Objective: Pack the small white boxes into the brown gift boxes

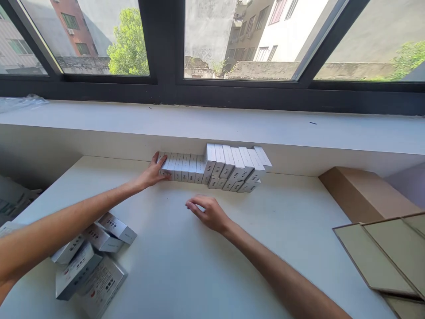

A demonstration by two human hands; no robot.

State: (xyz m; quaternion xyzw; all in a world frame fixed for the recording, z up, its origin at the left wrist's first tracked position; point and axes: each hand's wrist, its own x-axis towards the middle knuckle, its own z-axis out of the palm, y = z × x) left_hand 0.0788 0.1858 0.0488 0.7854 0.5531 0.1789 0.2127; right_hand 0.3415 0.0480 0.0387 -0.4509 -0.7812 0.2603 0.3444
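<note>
My left hand [154, 172] grips the left end of a row of slim white boxes [183, 168]. Its thumb is at the front and its fingers reach over the end box. The row stands on edge against the wall below the sill. To the right the boxes are stacked two high, the upper ones [229, 161] tilted slightly. My right hand [210, 213] hovers in front of the row, apart from it, fingers curled and thumb close to the index finger; nothing shows in it. Under my left arm lies a loose pile of similar boxes [102, 239], partly hidden by the forearm.
The white tabletop [172, 270] runs up to a low wall and white sill [186, 119] under dark-framed windows. At the right stand a brown cardboard box [368, 190] and several flat greenish panels [378, 252]. Clear plastic [21, 103] lies on the sill's left end.
</note>
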